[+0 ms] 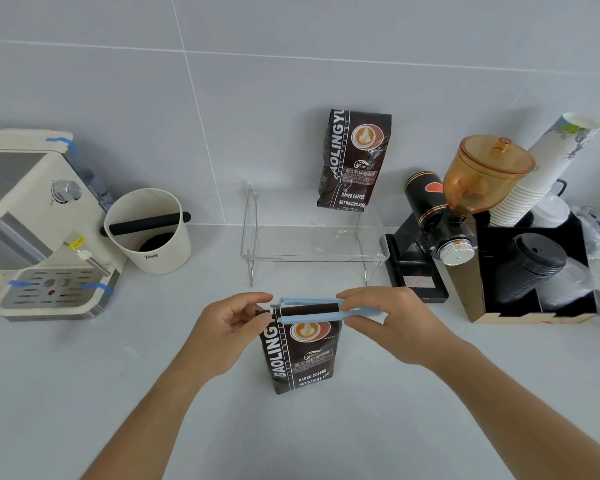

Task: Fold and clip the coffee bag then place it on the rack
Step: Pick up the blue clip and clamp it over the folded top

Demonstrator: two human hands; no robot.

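A dark brown coffee bag stands upright on the counter in front of me, its top folded over into a roll. A light blue clip straddles that fold, its two arms still apart around the roll. My left hand pinches the left end of the fold. My right hand grips the right end of the clip between thumb and fingers. Behind them stands a clear acrylic rack, and a second coffee bag stands on its right rear corner against the wall.
An espresso machine and a white knock box are at the left. At the right stand a coffee grinder with an amber hopper, a black box of lids and stacked paper cups. A tiled wall runs behind.
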